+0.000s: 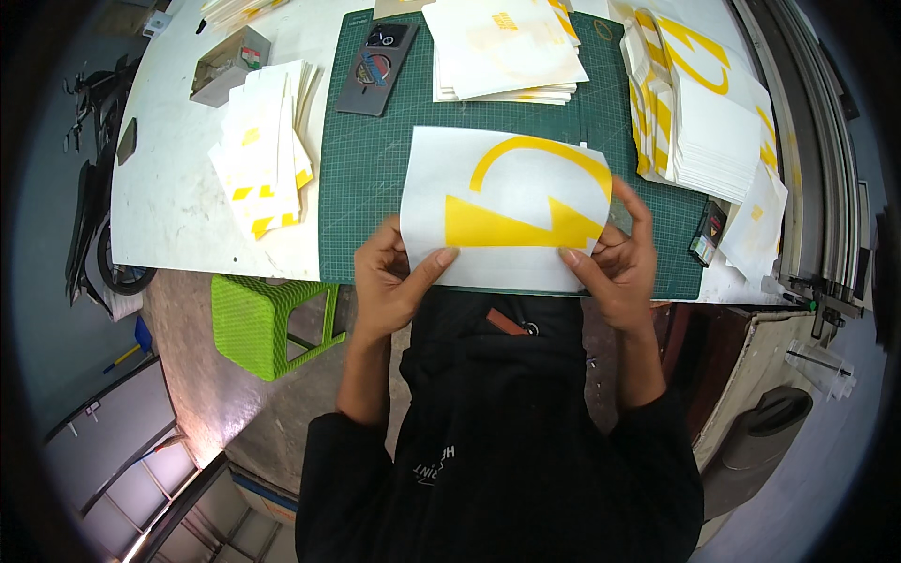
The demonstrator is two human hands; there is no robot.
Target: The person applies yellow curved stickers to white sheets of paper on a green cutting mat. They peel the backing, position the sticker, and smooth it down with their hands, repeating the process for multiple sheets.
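Between my two hands is a white printed sheet (427,188) with bold yellow shapes, held up over the near edge of a green cutting mat (361,197). My left hand (392,272) grips its lower left side, thumb on the front and fingers behind. At the lower right, my right hand (619,263) pinches it with the thumb in front; its index finger rests along the right edge. Whether it is a single layer or folded, I cannot tell. Beyond it on the mat lies a stack of white and yellow sheets (502,56).
A grey phone (377,70) lies on the mat. Left of the mat are a fanned paper pile (267,141) and an open box (230,66). At right stand thick paper stacks (704,122), with a small black packet (707,233) nearby. A green stool (267,324) is below the table.
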